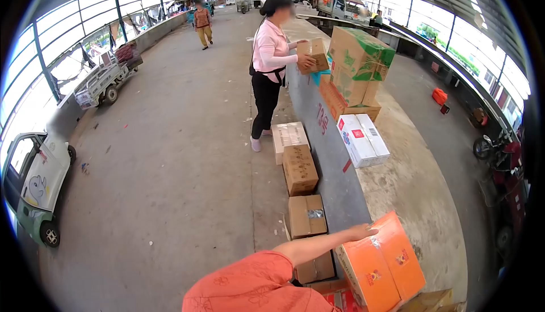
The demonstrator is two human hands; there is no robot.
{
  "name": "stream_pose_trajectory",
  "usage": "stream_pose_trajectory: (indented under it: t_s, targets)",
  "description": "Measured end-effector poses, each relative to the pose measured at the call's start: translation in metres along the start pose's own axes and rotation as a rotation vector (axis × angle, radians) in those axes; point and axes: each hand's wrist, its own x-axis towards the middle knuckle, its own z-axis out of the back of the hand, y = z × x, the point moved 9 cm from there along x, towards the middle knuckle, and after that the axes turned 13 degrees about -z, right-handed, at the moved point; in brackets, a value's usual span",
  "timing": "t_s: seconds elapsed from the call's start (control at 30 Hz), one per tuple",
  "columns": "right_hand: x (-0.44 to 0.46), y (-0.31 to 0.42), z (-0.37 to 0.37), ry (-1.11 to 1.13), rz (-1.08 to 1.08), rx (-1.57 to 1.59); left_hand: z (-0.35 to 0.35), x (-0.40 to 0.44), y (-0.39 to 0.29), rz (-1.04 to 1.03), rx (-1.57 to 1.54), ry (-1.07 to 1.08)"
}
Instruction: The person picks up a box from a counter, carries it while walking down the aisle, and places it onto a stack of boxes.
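Note:
My left hand (362,232) reaches out from a coral-red sleeve and grips the upper edge of an orange cardboard box (386,258). The thumb side rests on the top, and some fingers are hidden by the edge. The box sits at a slant on the concrete ledge, with clear tape along its top seam. My right hand is outside the view. Below my forearm, brown cardboard boxes (307,216) stand on the floor along the ledge wall, and part of a red box (344,299) shows under the orange one.
A person in a pink top (272,51) holds a small brown box (313,55) over the ledge (409,167). A white box (362,140) and a tall green-and-brown box (363,54) stand on it. Another person (202,25) walks farther off. Vehicles, including a small car (42,181), line the left.

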Motion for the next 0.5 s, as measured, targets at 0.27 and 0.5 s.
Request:
stream_pose_trajectory:
  t_s: [0.27, 0.5]
  targets:
    - [0.026, 0.005, -0.03, 0.017, -0.031, -0.042, 0.002, 0.022, -0.037, 0.109, 0.1, 0.075]
    - [0.046, 0.009, -0.047, 0.03, -0.059, -0.077, 0.008, 0.019, -0.062, 0.193, 0.133, 0.058]
